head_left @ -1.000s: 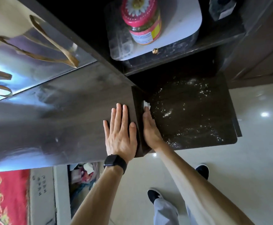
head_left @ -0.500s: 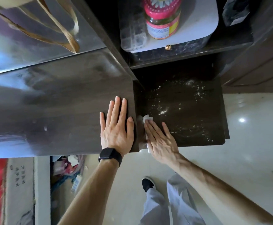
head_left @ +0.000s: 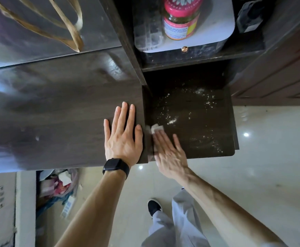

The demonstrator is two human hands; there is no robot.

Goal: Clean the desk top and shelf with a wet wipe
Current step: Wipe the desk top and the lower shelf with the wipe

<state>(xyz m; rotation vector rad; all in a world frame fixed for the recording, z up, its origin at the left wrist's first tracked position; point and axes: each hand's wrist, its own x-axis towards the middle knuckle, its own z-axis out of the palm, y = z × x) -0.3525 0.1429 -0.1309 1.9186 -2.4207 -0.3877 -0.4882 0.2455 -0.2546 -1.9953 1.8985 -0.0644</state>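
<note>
A dark wood desk top (head_left: 60, 111) fills the left of the view, with a lower dark shelf (head_left: 208, 132) to its right. White dust specks lie scattered on the shelf. My left hand (head_left: 122, 138) lies flat with straight fingers on the desk top near its right edge; a black watch is on the wrist. My right hand (head_left: 168, 152) presses flat on a white wet wipe (head_left: 156, 128) at the shelf's left front corner. Only the wipe's far end shows past my fingertips.
An upper shelf holds a red-lidded jar (head_left: 181, 20) on a white box (head_left: 217, 32) and a dark object (head_left: 250, 16). Tan bag handles (head_left: 69, 31) lie on the glossy desk back. A rubbish bag (head_left: 58, 186) sits below the desk. My shoe (head_left: 154, 207) stands on pale floor tiles.
My right hand turned from edge-on against the shelf's left wall to flat on the shelf, fingers spread over the wipe, nearer the front edge. The left hand stayed flat on the desk.
</note>
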